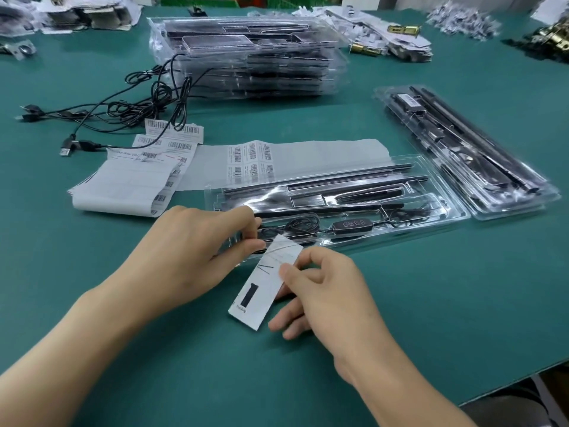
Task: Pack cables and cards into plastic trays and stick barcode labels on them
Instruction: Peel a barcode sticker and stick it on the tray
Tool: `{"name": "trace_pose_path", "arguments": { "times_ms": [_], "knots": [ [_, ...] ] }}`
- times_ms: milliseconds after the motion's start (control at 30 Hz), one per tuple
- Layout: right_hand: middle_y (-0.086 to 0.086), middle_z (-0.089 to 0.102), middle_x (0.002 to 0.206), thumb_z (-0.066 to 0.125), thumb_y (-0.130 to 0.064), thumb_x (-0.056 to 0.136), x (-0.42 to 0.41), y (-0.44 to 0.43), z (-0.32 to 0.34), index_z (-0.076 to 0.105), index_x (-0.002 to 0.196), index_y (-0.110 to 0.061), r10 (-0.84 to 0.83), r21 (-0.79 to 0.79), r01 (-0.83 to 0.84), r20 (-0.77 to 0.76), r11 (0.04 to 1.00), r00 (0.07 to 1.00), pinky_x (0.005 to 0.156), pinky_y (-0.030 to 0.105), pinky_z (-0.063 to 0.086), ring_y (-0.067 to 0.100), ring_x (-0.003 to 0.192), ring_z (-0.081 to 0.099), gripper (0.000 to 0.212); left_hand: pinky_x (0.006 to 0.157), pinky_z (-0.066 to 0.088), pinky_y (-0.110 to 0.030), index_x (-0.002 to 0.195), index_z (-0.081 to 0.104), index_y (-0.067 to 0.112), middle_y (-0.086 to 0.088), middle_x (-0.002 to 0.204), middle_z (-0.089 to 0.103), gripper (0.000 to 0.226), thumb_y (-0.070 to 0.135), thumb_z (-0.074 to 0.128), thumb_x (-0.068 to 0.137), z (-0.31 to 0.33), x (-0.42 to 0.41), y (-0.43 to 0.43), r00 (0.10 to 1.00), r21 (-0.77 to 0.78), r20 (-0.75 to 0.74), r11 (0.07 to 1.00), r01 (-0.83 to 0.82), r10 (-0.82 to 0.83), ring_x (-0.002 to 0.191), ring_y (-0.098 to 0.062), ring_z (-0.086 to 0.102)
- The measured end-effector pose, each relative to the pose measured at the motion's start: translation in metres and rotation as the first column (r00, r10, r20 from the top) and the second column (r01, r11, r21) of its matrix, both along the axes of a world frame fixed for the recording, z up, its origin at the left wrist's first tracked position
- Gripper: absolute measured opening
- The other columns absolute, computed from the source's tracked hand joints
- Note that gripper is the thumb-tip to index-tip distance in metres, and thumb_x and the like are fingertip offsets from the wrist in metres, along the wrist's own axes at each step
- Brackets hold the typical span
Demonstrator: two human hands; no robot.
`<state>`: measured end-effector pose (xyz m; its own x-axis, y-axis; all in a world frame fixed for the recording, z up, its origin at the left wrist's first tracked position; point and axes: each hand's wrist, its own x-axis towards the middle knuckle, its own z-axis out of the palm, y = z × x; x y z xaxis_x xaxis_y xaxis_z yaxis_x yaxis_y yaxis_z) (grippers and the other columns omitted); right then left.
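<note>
I am pinching a white card (266, 285) in my right grip (326, 291), thumb on its printed face and fingers curled underneath. The card is showing a black bar and some small print. It is tilting, its upper end overlapping the near edge of the clear plastic tray (431, 208) and its lower end hanging over the green table (400, 303).

My left grip (191, 251) is grasping the near left corner of that tray, forefinger on top and thumb at the rim. The tray is lying lengthwise in front of me. It is holding long black bars in its far channels, and a coiled black cable (295, 226) with an inline controller (354, 224) in the channel nearest me.

Just behind the tray a strip of barcode labels (249, 161) is lying flat, and to its left a pile of label sheets (129, 183) is curling at the edges. Loose USB cables (123, 112) are sprawling over the far end of those sheets. A stack of filled trays (246, 57) is sitting further back, and two more packed trays (462, 149) are lying at an angle to the right, the top one bearing a label near its far end. Heaps of paper scraps (369, 29) are lining the far edge of the table.
</note>
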<state>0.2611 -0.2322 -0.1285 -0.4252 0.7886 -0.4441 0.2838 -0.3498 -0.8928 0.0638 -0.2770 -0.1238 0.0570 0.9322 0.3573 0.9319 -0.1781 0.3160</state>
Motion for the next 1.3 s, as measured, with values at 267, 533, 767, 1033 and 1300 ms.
{"name": "trace_pose_path", "arguments": {
  "times_ms": [267,533,767,1033,1300],
  "knots": [
    [0.002,0.074,0.073,0.061,-0.022,0.102,-0.013,-0.001,-0.001,0.06,0.09,-0.011,-0.071,0.084,0.067,0.042,0.994,0.997,0.035,0.024,0.043,0.023,0.041,0.066,0.017,0.048,0.051,-0.036,0.091,0.047,0.032,0.018,0.099,0.078,0.02,0.051,0.052,0.094,-0.002,0.001,0.0,0.999,0.069,0.031,0.997,0.023,-0.026,0.048,-0.018,0.061],
    [-0.004,0.072,0.073,0.057,-0.023,0.104,-0.019,-0.007,-0.002,0.059,0.091,-0.011,-0.165,0.105,0.162,0.028,0.981,0.986,0.034,0.023,0.041,0.022,0.039,0.065,0.018,0.047,0.049,-0.033,0.088,0.05,0.031,0.017,0.098,0.078,0.02,0.05,0.053,0.094,-0.001,0.001,-0.001,0.999,0.067,0.036,0.998,0.021,-0.023,0.043,-0.013,0.053],
    [0.003,0.069,0.061,0.055,-0.021,0.104,-0.018,-0.007,-0.001,0.059,0.091,-0.009,-0.215,0.11,0.214,0.003,0.971,0.977,0.036,0.024,0.043,0.021,0.035,0.06,0.018,0.045,0.041,-0.026,0.086,0.053,0.028,0.018,0.105,0.077,0.024,0.051,0.054,0.092,-0.003,0.0,0.0,0.999,0.07,0.035,0.998,0.005,-0.007,0.038,0.001,0.033],
    [0.006,0.071,0.06,0.05,-0.015,0.106,-0.029,-0.009,0.007,0.05,0.102,-0.004,-0.265,-0.086,0.256,-0.133,0.963,0.955,0.039,0.027,0.049,0.024,0.047,0.069,0.012,0.048,0.041,-0.021,0.081,0.057,0.031,0.019,0.101,0.078,0.022,0.051,0.059,0.089,-0.001,0.002,-0.002,0.999,0.066,0.054,0.998,-0.001,-0.003,0.04,0.01,0.038],
    [0.009,0.077,0.076,0.05,-0.006,0.103,-0.033,-0.017,0.005,0.049,0.106,-0.007,-0.356,-0.129,0.335,-0.231,0.934,0.905,0.058,0.031,0.062,0.026,0.064,0.076,0.003,0.073,0.058,-0.038,0.093,0.064,0.037,0.018,0.114,0.076,0.036,0.068,0.072,0.076,0.006,-0.007,-0.007,0.987,-0.057,0.137,0.994,0.097,-0.089,0.091,-0.009,0.076]
  ]
}}
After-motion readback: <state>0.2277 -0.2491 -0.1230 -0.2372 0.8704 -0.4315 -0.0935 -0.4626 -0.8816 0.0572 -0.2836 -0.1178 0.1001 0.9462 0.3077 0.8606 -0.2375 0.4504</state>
